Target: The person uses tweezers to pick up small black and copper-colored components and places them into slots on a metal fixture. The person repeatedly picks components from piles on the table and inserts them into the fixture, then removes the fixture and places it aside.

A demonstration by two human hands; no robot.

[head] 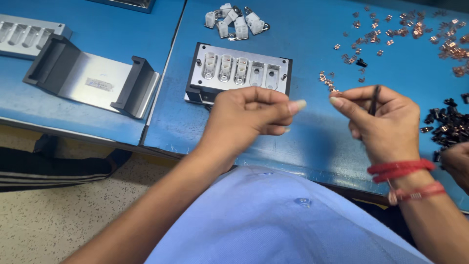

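**Small copper clip pinched above the table**

A grey metal bracket (pixel 93 78) lies far left. The fixture block (pixel 238 73) has three of its five pockets filled. The left hand (pixel 246 117) is curled shut; whether it holds anything I cannot tell. The right hand (pixel 383 122) pinches a copper clip (pixel 334 92) between its fingers, with a thin dark tool alongside. The clip could slip into the loose copper pieces (pixel 405 29).

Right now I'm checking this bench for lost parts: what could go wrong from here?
The right hand pinches a tiny copper clip at its fingertips over the blue table; a slip could drop it among the loose copper clips. The metal fixture has two unfilled slots, so one might be missed.
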